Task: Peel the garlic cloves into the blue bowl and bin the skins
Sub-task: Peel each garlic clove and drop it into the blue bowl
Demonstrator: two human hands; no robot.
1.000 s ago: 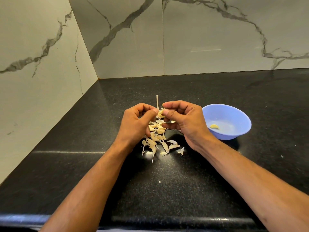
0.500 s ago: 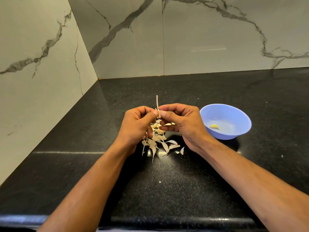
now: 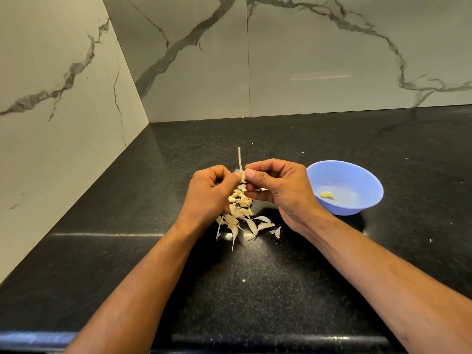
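Note:
My left hand [image 3: 209, 192] and my right hand [image 3: 278, 190] meet above the black counter, both pinching one garlic clove [image 3: 243, 175] between thumbs and fingertips. A thin pale stem [image 3: 239, 159] stands up just behind the fingers. Under the hands lies a pile of garlic cloves and loose skins [image 3: 241, 215]. The blue bowl [image 3: 367, 180] stands to the right of my right hand, with one peeled clove [image 3: 327, 195] in it.
The black stone counter [image 3: 255, 290] ends in a rounded front edge close to me. Marble walls close the left side and the back, meeting in a corner. Small skin crumbs lie scattered on the counter.
Both hands have stayed together over the pile, with the fingers shifting slightly on the clove. The bowl and pile have not moved.

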